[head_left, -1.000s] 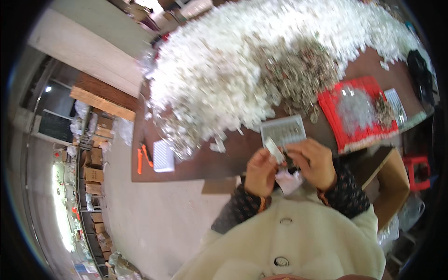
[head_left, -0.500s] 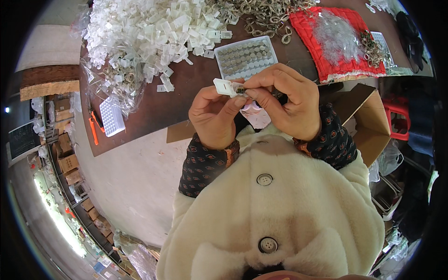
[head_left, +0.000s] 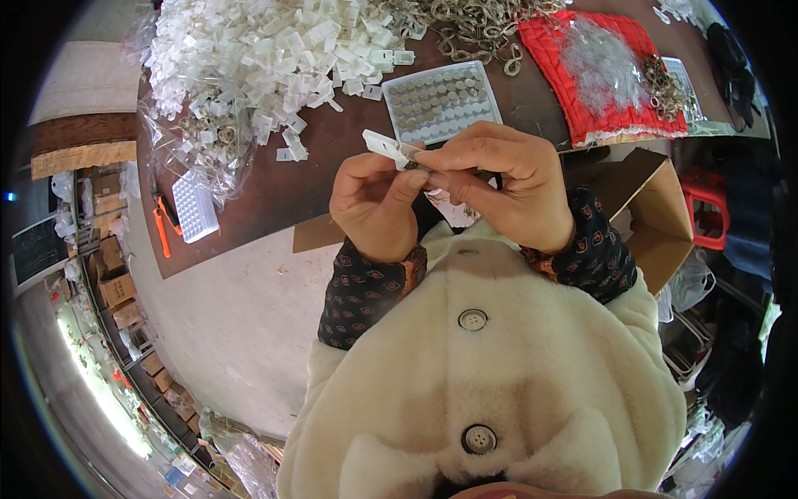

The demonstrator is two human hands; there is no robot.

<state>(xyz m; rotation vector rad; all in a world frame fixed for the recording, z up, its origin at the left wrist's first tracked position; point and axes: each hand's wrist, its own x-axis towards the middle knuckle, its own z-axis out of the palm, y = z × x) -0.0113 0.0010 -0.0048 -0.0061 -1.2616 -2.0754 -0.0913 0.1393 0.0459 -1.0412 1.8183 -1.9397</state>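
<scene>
- Two heaps are seen at the far side of the brown table (head_left: 266, 191): white plastic clips (head_left: 266, 50) and metal rings (head_left: 474, 21); a clear tray of round metal pieces (head_left: 440, 101) lies just beyond the hands, a red cushion (head_left: 611, 75) far right.
- Held above the near table edge is a small white plastic clip (head_left: 384, 146), flat and oblong.
- It is pinched by the left hand (head_left: 376, 204), while the right hand (head_left: 499, 183) is closed on its near end, fingertips together.

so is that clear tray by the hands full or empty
Nearly full. The tray lies flat on the table, its rows packed with small round grey pieces; only a few cells along the near edge look bare.
</scene>
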